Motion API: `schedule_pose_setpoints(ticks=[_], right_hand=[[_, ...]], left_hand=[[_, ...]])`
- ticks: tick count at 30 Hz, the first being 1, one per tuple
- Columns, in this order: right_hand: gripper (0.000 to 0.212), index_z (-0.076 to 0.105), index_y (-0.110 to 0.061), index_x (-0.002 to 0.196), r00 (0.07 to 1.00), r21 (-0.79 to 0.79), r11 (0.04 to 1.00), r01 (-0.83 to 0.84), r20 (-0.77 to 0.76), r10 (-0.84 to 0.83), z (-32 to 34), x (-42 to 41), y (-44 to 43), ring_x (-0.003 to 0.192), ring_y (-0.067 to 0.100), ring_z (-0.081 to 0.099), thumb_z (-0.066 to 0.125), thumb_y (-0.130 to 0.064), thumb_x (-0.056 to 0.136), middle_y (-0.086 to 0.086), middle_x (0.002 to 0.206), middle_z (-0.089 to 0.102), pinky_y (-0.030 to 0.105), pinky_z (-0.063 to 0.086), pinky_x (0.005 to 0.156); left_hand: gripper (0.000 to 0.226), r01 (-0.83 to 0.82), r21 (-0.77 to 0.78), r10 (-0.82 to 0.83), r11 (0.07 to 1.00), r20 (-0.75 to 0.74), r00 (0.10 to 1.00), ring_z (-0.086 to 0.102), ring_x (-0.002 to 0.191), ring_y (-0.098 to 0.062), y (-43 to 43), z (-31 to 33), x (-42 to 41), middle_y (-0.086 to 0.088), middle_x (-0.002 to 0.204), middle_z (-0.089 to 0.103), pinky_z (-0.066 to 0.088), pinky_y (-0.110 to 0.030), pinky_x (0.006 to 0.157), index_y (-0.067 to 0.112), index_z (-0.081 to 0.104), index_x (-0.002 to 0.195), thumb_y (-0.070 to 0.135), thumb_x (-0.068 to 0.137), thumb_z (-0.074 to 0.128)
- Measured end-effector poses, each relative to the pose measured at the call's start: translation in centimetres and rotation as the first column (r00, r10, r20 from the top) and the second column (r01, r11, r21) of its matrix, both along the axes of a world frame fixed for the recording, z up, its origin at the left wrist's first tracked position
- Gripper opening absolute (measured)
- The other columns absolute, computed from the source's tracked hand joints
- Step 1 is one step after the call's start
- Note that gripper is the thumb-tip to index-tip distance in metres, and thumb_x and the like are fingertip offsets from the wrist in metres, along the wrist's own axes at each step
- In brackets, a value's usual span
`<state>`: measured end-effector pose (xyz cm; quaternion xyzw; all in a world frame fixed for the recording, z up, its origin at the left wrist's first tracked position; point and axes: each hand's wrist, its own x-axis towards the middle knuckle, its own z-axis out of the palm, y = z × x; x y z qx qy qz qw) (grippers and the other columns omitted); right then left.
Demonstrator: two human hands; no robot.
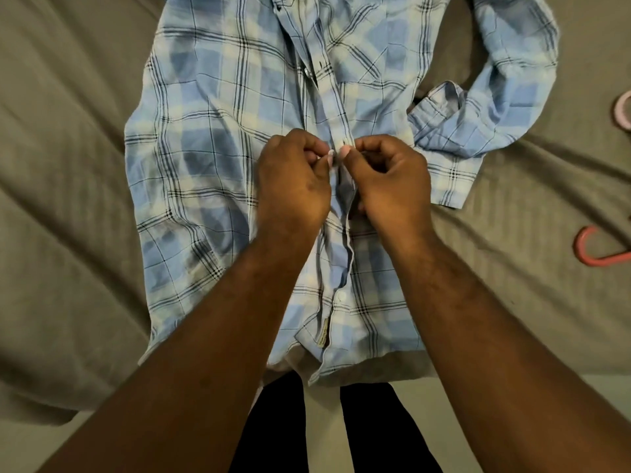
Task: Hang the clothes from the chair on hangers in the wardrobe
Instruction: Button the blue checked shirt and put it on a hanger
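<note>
Bed (68,199) covered in an olive-grey sheet, creased, with folds running out from the middle. Pale floor (461,404) shows at the bottom edge, along with the person's legs in dark trousers (273,431) standing against the bed edge. No more of the room is in view.

Shirt (211,138) lies flat on the bed, front up, collar end away from the person and hem at the near edge. Light blue plaid with white bands and thin dark lines, long sleeves. The placket (336,107) runs down the centre and gapes open below the hands. A white button (341,296) shows low on it, with a small beige label (322,334) just below. One sleeve (505,97) loops out to the right and folds back, its cuff (433,110) lying beside the shirt body. The other sleeve is not visible.

Left hand (293,186) and right hand (392,186) meet at mid-placket, nearly touching. Each grip is tight, fingers curled, thumb and fingertips pinching the placket edges together. I can't tell whether a button sits between them.

Far right on the sheet, well apart from the shirt: a pink hanger hook (594,247), and above it a paler pink curved piece (623,110) cut off by the frame.
</note>
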<state>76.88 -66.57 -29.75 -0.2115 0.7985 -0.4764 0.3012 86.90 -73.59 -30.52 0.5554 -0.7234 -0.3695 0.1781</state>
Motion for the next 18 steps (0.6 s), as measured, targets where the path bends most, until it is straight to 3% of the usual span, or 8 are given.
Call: schedule_pose_setpoints(ticks=[2,4,8,12,18], right_hand=[[0.005,0.074,-0.022,0.092,0.994,0.009,1.000,-0.011,-0.112,0.012,-0.2,0.2,-0.4,0.072,0.001,0.066,0.075,-0.026,0.089,-0.010,0.080,0.071,0.023,0.055,0.069],[0.007,0.074,-0.021,0.093,0.972,0.019,0.999,-0.043,-0.230,0.046,-0.4,0.5,-0.6,0.078,0.004,0.067,0.073,-0.026,0.088,-0.007,0.086,0.070,0.027,0.056,0.074],[0.007,0.075,-0.018,0.093,0.931,-0.015,0.997,-0.079,-0.358,0.068,-0.4,0.8,-0.8,0.076,0.003,0.063,0.074,-0.021,0.086,-0.007,0.087,0.067,0.019,0.051,0.071],[0.012,0.078,-0.017,0.097,0.956,-0.036,0.994,-0.102,-0.279,0.087,-0.7,0.7,-0.7,0.074,-0.002,0.061,0.076,-0.017,0.086,-0.012,0.087,0.065,0.009,0.045,0.070],[0.013,0.077,-0.023,0.098,0.982,-0.104,0.988,-0.116,-0.165,0.098,-1.0,0.3,-0.4,0.084,0.006,0.069,0.079,-0.019,0.086,-0.008,0.091,0.071,0.020,0.054,0.075]], left_hand=[[0.007,-0.021,0.036,0.022,0.999,-0.031,0.999,0.058,0.079,0.001,0.0,0.0,0.0,0.006,0.095,0.065,0.041,-0.005,0.069,0.027,0.067,0.093,0.024,0.091,0.073],[0.005,-0.048,0.098,0.057,0.994,-0.089,0.994,0.060,0.079,0.001,0.0,0.2,0.0,0.010,0.089,0.066,0.044,-0.006,0.070,0.025,0.068,0.093,0.025,0.092,0.073],[0.004,-0.048,0.244,0.091,0.969,-0.171,0.981,0.063,0.081,0.002,-0.5,0.7,0.2,0.016,0.085,0.066,0.050,-0.010,0.075,0.024,0.068,0.095,0.023,0.093,0.071],[0.003,-0.040,0.292,0.098,0.956,-0.187,0.978,0.068,0.086,-0.004,-0.9,0.8,0.4,0.012,0.088,0.070,0.054,-0.018,0.081,0.022,0.071,0.097,0.023,0.094,0.070],[0.005,-0.030,0.375,0.114,0.927,-0.203,0.973,0.062,0.073,-0.009,-1.5,0.7,0.4,0.008,0.079,0.067,0.057,-0.030,0.079,0.021,0.072,0.097,0.023,0.096,0.068]])
